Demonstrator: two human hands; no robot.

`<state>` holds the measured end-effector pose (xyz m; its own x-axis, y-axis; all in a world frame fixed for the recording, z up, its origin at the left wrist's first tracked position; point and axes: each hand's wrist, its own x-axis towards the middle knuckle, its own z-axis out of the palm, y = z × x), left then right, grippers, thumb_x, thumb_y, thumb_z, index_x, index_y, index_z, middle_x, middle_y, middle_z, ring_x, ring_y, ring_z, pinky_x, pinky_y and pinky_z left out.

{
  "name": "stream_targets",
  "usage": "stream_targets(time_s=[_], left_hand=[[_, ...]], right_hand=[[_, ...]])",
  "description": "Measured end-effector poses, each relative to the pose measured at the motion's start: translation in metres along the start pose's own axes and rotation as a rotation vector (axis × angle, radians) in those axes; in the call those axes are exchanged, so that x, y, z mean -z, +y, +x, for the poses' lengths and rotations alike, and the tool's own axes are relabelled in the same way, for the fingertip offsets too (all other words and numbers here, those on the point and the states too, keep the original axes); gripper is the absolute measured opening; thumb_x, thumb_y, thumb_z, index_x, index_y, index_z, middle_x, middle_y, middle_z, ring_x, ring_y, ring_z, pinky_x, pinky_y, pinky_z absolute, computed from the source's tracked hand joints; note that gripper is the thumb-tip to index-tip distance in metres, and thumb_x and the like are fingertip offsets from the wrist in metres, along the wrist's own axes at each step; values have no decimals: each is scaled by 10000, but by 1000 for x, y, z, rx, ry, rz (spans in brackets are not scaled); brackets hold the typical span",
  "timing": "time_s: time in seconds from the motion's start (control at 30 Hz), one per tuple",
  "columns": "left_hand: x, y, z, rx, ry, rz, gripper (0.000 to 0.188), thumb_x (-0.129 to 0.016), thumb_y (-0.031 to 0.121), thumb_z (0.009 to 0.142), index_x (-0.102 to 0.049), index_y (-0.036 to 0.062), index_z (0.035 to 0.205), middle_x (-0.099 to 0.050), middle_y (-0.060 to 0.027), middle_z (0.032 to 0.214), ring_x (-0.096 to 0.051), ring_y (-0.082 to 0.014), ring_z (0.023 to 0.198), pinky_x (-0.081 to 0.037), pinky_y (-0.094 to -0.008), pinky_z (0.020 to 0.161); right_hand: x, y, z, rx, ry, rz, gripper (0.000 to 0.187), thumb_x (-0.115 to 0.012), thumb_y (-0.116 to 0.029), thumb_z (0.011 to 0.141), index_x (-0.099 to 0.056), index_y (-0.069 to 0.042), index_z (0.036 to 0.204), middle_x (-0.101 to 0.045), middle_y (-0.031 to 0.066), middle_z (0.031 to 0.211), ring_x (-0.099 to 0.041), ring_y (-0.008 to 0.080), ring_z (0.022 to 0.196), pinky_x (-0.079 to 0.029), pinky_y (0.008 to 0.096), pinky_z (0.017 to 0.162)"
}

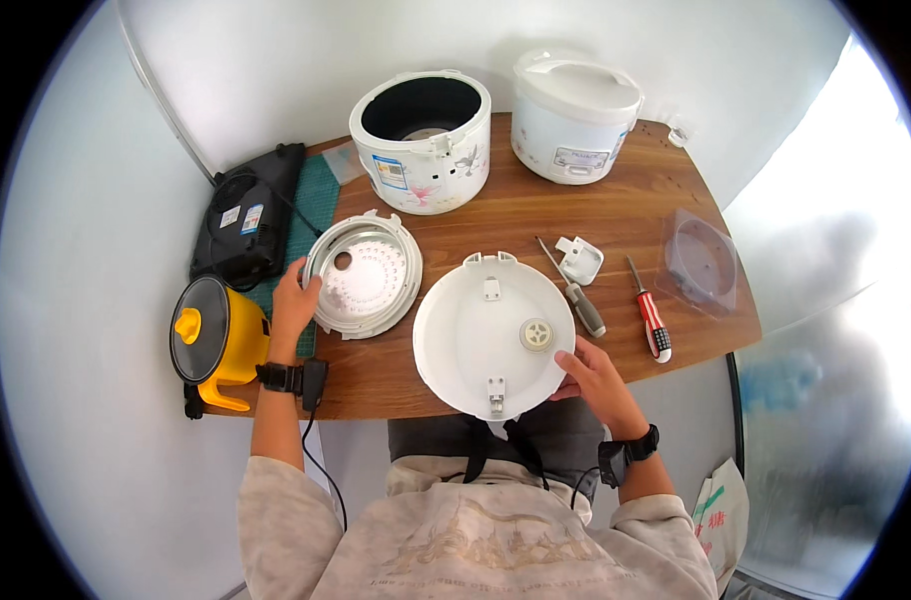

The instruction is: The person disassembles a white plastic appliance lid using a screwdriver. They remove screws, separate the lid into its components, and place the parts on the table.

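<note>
My left hand (296, 303) grips the left rim of a round rice cooker inner lid (381, 265), which has a shiny metal plate with small dimples and one dark hole. On the right, my right hand (598, 382) pinches the edge of a white outer lid shell (461, 345), thumb on top and fingers underneath. The shell lies hollow side up at the table's front edge, showing two small brackets and a round, beige spoked vent piece (537, 335). The two lid parts sit side by side, slightly apart.
An open rice cooker body (426, 180) and a closed rice cooker (573, 125) stand behind. Rightward lie a grey-handled screwdriver (586, 310), white plastic piece (581, 260), red-handled screwdriver (652, 325) and clear round container (701, 262). Leftward are a yellow pot (238, 330) and black case (251, 215).
</note>
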<state>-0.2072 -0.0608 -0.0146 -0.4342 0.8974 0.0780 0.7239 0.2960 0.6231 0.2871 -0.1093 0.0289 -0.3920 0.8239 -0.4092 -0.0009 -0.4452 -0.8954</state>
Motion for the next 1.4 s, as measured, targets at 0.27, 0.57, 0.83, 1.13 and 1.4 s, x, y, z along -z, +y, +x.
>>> stream_targets(time_s=[0.27,0.57,0.83,1.13,1.4], left_hand=[[9,29,-21,-21,-53,37,624,-638,239,929,-437,12,1474,-559,-307,1373,-553,-448,1258,-442,-469,1055],[5,114,-92,-358,-54,-36,449,-624,184,970,-533,53,1390,-602,-176,1325,-593,-328,1191,-495,-413,992],[-35,179,-82,-303,-470,-329,543,-616,333,1012,-487,20,1436,-618,-230,1300,-632,-256,1163,-516,-370,959],[-81,184,-34,-79,-950,-641,637,-565,158,969,-348,15,1551,-549,-161,1434,-571,-197,1264,-462,-298,1046],[-85,179,-29,15,-1057,-746,666,-503,-13,806,-443,43,1467,-580,-124,1359,-616,-190,1178,-504,-317,1004]], right_hand=[[3,3,-6,61,61,-2,499,-565,-249,1047,-409,-7,1454,-684,104,1079,-723,179,853,-614,302,718],[48,-2,-27,261,433,-331,249,-629,-90,974,-629,-30,1216,-701,100,932,-679,165,686,-580,309,637],[65,-13,-5,554,758,-1015,248,-655,-206,947,-649,-50,1139,-672,149,952,-686,296,819,-537,393,696],[40,-6,37,481,600,-1262,297,-680,-271,907,-656,-62,1118,-647,173,951,-658,381,870,-544,492,732],[56,-15,26,420,642,-989,254,-671,-197,822,-572,-17,971,-665,202,842,-652,410,786,-494,469,672]])
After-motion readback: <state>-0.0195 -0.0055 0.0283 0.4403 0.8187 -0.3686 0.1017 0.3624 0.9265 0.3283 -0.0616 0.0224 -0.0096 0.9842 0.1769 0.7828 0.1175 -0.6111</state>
